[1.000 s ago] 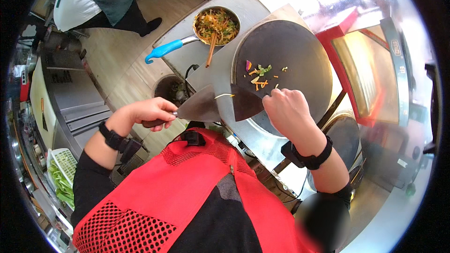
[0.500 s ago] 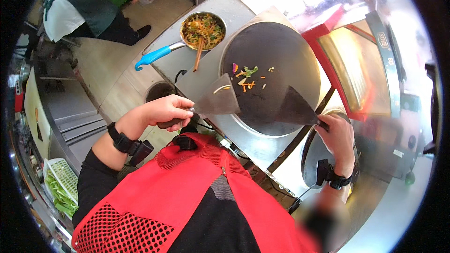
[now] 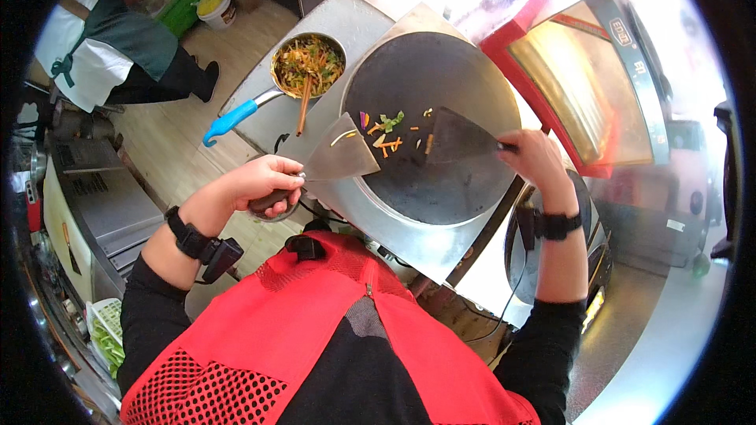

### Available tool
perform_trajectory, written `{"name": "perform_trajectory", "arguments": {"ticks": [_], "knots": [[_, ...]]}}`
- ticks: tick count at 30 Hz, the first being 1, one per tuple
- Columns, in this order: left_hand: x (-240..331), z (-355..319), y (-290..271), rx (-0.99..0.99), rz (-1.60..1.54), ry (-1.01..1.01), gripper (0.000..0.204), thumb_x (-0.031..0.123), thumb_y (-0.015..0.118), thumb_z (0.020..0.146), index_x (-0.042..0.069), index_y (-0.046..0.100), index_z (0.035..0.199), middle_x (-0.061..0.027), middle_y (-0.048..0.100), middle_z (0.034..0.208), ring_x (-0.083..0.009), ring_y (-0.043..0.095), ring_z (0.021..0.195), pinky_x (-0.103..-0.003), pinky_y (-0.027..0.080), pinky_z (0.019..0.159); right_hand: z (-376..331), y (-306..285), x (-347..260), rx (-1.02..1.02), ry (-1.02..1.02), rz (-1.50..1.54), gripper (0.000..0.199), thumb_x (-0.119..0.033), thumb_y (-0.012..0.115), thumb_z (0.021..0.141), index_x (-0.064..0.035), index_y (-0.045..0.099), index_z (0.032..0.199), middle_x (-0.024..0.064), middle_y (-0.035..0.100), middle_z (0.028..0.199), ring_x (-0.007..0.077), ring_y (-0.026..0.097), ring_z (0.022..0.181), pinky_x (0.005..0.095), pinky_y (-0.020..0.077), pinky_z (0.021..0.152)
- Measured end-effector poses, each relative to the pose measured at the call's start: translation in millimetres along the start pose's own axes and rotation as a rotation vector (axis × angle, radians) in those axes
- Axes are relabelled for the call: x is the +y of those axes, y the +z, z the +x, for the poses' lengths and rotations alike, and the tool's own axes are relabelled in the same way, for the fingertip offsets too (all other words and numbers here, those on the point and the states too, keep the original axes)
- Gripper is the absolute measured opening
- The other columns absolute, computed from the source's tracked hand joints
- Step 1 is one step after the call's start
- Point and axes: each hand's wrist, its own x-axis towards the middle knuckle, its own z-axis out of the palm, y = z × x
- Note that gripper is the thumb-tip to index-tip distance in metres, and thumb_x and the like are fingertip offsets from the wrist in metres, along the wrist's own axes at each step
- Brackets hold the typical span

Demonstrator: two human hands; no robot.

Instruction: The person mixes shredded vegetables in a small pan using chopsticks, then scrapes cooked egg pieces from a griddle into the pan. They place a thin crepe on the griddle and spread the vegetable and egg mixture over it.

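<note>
A round dark griddle point(image 3: 441, 181) sits in a steel counter in front of me. Small bits of chopped vegetables point(image 3: 386, 135) lie scattered near its far left part. My left hand point(image 3: 264, 182) grips the handle of a metal scraper point(image 3: 342, 159) whose blade rests at the griddle's left rim. My right hand point(image 3: 531, 159) holds a second, dark scraper point(image 3: 457, 135) with its blade flat on the griddle just right of the vegetable bits. Both wrists wear black bands.
A blue-handled pan point(image 3: 307, 63) of mixed shredded vegetables with a wooden utensil stands on the counter left of the griddle. A red-framed glass cabinet point(image 3: 579, 71) stands to the right. Another person in an apron point(image 3: 110, 39) stands at the upper left, beside a white bucket point(image 3: 214, 6).
My right hand has swung from the near edge out to the right and now lays the dark scraper on the griddle beside the vegetables. The left hand has kept its scraper at the left rim.
</note>
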Motion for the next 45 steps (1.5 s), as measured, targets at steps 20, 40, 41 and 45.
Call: {"name": "perform_trajectory", "arguments": {"ticks": [20,40,41,45], "knots": [[105,-7,-98,0.151,0.097,0.152,0.025,0.011,0.057,0.093,-0.002,0.050,0.113,-0.0095,0.062,0.077,-0.0136,0.057,0.051,-0.030,0.049,0.043,175,-83,-200,0.268,-0.557,-0.529,0.008,-0.011,0.065,0.077,-0.0105,0.073,0.075,0.0117,0.068,0.075,0.0275,0.069,0.076,0.0379,0.0539,0.065],[93,-22,-108,0.452,0.483,0.266,0.008,0.008,0.055,0.081,0.002,0.054,0.075,-0.0096,0.056,0.060,-0.0188,0.055,0.043,-0.032,0.042,0.038,173,-47,-261,0.302,-0.499,-0.512,0.011,-0.026,0.067,0.077,-0.0180,0.073,0.076,0.0015,0.070,0.077,0.0193,0.068,0.076,0.0349,0.0490,0.062],[92,-14,-119,0.406,0.459,0.325,0.012,0.010,0.055,0.085,0.003,0.053,0.076,-0.0085,0.056,0.061,-0.0183,0.055,0.043,-0.032,0.042,0.038,160,-46,-250,0.380,-0.465,-0.544,0.010,-0.026,0.067,0.077,-0.0179,0.073,0.079,0.0022,0.069,0.081,0.0189,0.068,0.079,0.0348,0.0486,0.065],[82,-17,-125,0.327,-0.024,0.414,0.018,0.022,0.051,0.098,0.007,0.051,0.087,-0.0061,0.058,0.072,-0.0140,0.051,0.047,-0.029,0.039,0.039,93,-11,-191,0.693,-0.309,0.119,0.021,-0.029,0.067,0.082,-0.0131,0.069,0.097,0.0082,0.063,0.089,0.0255,0.066,0.083,0.0399,0.0500,0.068]]}}
